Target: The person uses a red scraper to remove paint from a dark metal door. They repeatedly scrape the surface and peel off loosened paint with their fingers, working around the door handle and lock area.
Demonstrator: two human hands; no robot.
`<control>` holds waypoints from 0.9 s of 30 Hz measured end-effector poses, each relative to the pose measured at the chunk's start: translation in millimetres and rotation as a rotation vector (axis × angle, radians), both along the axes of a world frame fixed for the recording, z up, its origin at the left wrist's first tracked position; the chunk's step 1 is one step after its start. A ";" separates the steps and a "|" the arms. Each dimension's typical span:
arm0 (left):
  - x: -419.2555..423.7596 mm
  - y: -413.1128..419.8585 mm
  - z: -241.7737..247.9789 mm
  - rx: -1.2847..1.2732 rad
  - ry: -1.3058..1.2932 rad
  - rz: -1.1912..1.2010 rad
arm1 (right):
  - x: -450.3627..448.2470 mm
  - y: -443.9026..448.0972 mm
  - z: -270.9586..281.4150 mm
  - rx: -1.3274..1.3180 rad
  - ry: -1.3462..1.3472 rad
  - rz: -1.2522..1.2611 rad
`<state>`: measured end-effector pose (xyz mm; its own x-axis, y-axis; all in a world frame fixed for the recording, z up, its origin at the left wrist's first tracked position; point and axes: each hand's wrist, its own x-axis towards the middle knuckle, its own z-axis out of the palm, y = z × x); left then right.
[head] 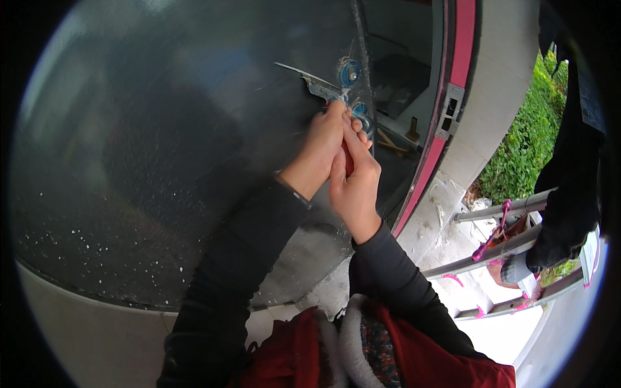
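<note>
A wide-bladed scraper (318,86) with a red handle is in both my hands, against or just off a dark door panel (160,140). My left hand (322,138) wraps the upper part of the handle, close to the blade. Lower down, my right hand (360,182) grips the handle's end, its fingers overlapping the left hand. The blade points up and left, seen nearly edge-on. Beside it, near the door's edge, sits a round lock fitting (350,72) with blue film around it. A metal knob or handle (365,123), also edged in blue, is partly hidden behind my fingers.
A pink door frame (463,43) with a metal strike plate (450,111) stands to the right. Beyond it, a person's dark-clothed leg (565,208) is on an aluminium ladder (499,247). White debris (439,208) lies on the floor. Green plants (521,140) grow outside.
</note>
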<state>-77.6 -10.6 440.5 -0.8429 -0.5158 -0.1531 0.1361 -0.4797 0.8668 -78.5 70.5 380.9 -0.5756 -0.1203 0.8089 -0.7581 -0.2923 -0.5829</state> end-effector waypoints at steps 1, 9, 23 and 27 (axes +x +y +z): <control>-3.7 0.9 -0.4 -0.015 -0.011 0.006 | -2.1 1.3 -0.1 0.005 0.012 -0.019; 84.6 14.0 25.5 0.001 0.142 0.122 | 70.1 25.9 26.8 0.121 -0.020 0.194; 68.0 3.4 38.2 -0.056 0.133 0.045 | 54.4 10.2 35.5 0.056 0.011 0.152; 52.6 3.2 37.3 -0.033 0.101 0.052 | 38.6 7.0 34.8 0.043 0.035 0.099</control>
<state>-25.0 -7.5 477.8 -0.8253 -0.5624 -0.0508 0.2475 -0.4412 0.8626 -39.9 77.5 415.7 -0.5305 -0.2099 0.8213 -0.7471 -0.3419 -0.5700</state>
